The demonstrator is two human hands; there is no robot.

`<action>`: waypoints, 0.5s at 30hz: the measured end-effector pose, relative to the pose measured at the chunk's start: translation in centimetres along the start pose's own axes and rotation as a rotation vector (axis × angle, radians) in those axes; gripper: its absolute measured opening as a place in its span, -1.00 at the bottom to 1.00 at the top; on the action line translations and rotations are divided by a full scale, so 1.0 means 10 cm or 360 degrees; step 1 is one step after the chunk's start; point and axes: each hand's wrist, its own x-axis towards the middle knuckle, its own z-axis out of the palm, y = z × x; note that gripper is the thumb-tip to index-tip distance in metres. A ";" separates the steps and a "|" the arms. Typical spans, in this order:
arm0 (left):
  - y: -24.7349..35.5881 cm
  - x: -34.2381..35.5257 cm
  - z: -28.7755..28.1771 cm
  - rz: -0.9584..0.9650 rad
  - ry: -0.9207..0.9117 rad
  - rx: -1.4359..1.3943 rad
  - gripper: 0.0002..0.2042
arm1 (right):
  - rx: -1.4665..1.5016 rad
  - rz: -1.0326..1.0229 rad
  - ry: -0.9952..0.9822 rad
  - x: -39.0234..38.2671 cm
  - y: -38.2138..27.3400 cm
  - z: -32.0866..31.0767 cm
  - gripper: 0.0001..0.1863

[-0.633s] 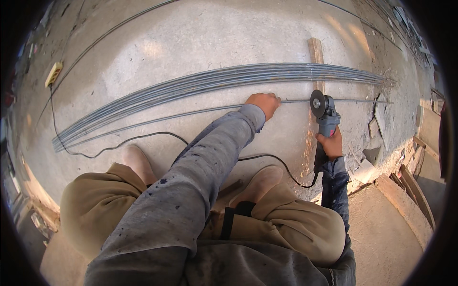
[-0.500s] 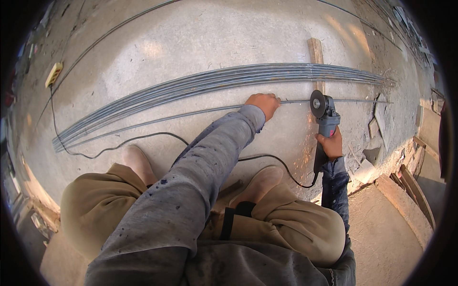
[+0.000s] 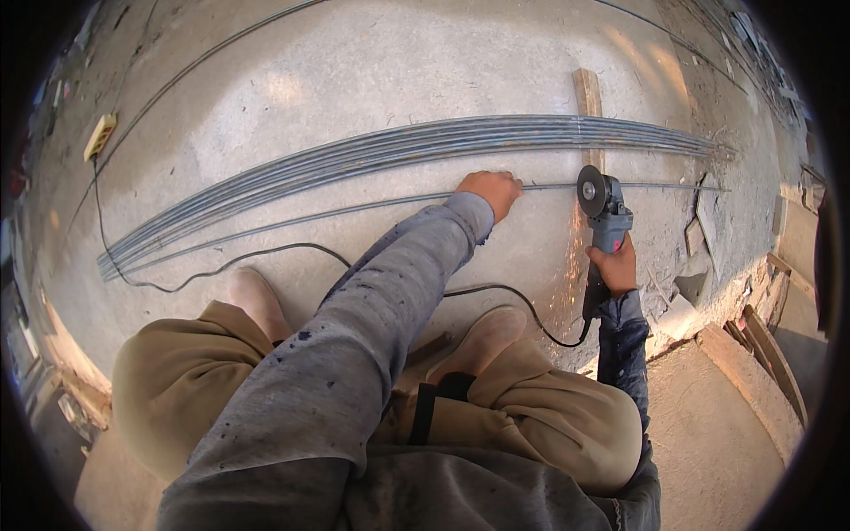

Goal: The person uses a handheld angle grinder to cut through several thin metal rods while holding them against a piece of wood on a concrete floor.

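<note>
My left hand (image 3: 492,190) is closed on a single thin steel rod (image 3: 336,208), which lies on the concrete floor. My right hand (image 3: 613,265) grips a grey and black angle grinder (image 3: 607,226). Its cutting disc (image 3: 591,190) is at the rod, over a wooden batten (image 3: 587,88), and orange sparks (image 3: 574,274) spray from there down toward me. Just beyond the single rod, a bundle of long steel rods (image 3: 398,137) lies across the batten. The grinder's black cord (image 3: 500,290) runs along the floor under my left arm.
A yellowish power strip (image 3: 100,137) lies at the upper left, with the cord leading from it. My shoes (image 3: 482,336) are close below the rods. Rubble (image 3: 695,283), broken pieces and wooden planks (image 3: 748,394) lie at the right. Other long rods (image 3: 230,44) lie farther out.
</note>
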 end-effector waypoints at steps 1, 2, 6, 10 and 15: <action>0.01 0.01 0.01 -0.0002 -0.0002 0.0006 -0.73 | -0.0018 0.0004 0.0006 0.02 0.07 0.00 -0.44; 0.02 0.02 0.01 -0.0003 -0.0004 0.0011 -0.73 | -0.0036 0.0008 0.0012 0.03 0.12 -0.01 -0.44; -0.01 0.00 0.01 -0.0016 0.0018 -0.0015 -0.74 | 0.0005 -0.0003 -0.0016 0.02 0.02 0.01 -0.44; 0.03 0.00 -0.03 -0.0007 0.0004 -0.0017 -0.75 | 0.0042 0.0011 -0.0015 0.02 0.06 0.00 -0.44; 0.02 -0.01 -0.04 -0.0034 -0.0015 -0.0013 -0.75 | 0.0062 -0.0015 -0.0043 0.03 0.04 0.02 -0.44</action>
